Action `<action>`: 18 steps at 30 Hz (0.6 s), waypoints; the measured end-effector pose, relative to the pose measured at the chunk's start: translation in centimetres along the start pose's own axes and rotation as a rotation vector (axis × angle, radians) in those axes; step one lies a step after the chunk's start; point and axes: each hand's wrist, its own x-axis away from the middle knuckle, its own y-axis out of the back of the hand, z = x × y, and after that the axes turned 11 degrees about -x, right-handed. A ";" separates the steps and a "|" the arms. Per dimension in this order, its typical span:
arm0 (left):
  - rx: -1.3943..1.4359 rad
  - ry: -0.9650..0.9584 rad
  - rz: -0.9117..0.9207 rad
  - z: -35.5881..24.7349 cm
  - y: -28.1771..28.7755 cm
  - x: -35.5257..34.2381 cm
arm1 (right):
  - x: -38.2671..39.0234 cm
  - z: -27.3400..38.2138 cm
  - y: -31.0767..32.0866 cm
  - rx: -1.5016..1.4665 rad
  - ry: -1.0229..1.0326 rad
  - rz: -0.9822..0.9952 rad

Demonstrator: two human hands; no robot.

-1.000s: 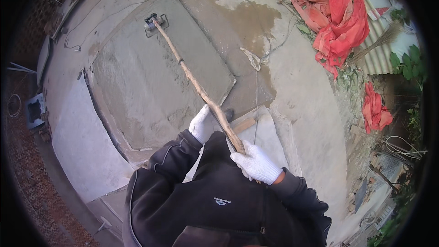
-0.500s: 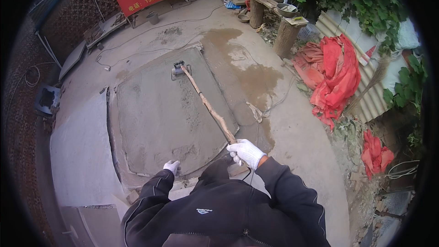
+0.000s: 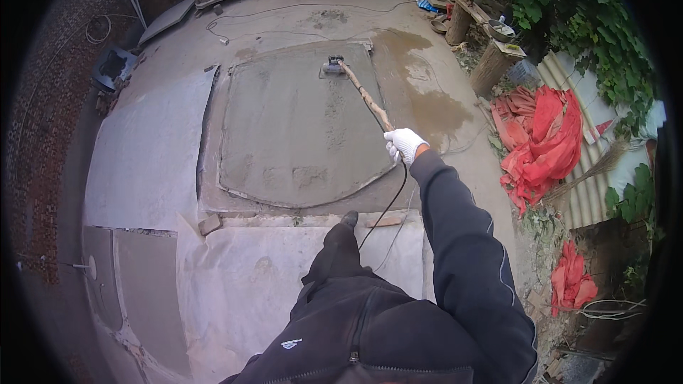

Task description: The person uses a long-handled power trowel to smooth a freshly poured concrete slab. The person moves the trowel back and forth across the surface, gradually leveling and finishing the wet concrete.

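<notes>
My right hand (image 3: pixel 405 145), in a white knit glove, is closed round the near end of a rough wooden pole (image 3: pixel 366 96). At the pole's far end a small dark motorised tool (image 3: pixel 332 65) rests on a grey slab of wet-looking concrete (image 3: pixel 277 128), close to its far edge. The slab is mostly smooth, with rougher patches near its middle and front. A black cable (image 3: pixel 390 203) hangs from beside my right hand down past my leg. My right arm is stretched forward. My left hand is out of view.
Pale sheets (image 3: pixel 153 156) lie left of the slab, and a whitish sheet (image 3: pixel 242 277) covers ground before it. A loose brick (image 3: pixel 210 224) sits by the near left corner. Wet ground (image 3: pixel 434 110), red cloth (image 3: pixel 544 142) and tree stumps (image 3: pixel 491 67) are on the right. Thin cables cross behind.
My left hand has gone out of view. My right arm now reaches farther forward with the pole. The view has shifted, so the slab appears higher and more to the right.
</notes>
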 end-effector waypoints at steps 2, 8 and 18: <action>-0.012 0.003 -0.005 3.0 -0.8 1.2 | 0.4 0.6 0.3 0.027 -0.035 -0.016; 0.148 -0.194 -0.031 -0.7 -2.6 1.5 | 2.2 3.6 -1.6 0.187 -0.020 -0.080; 0.360 -0.402 -0.002 -4.0 1.6 1.3 | 3.5 2.7 -0.6 0.367 0.021 -0.230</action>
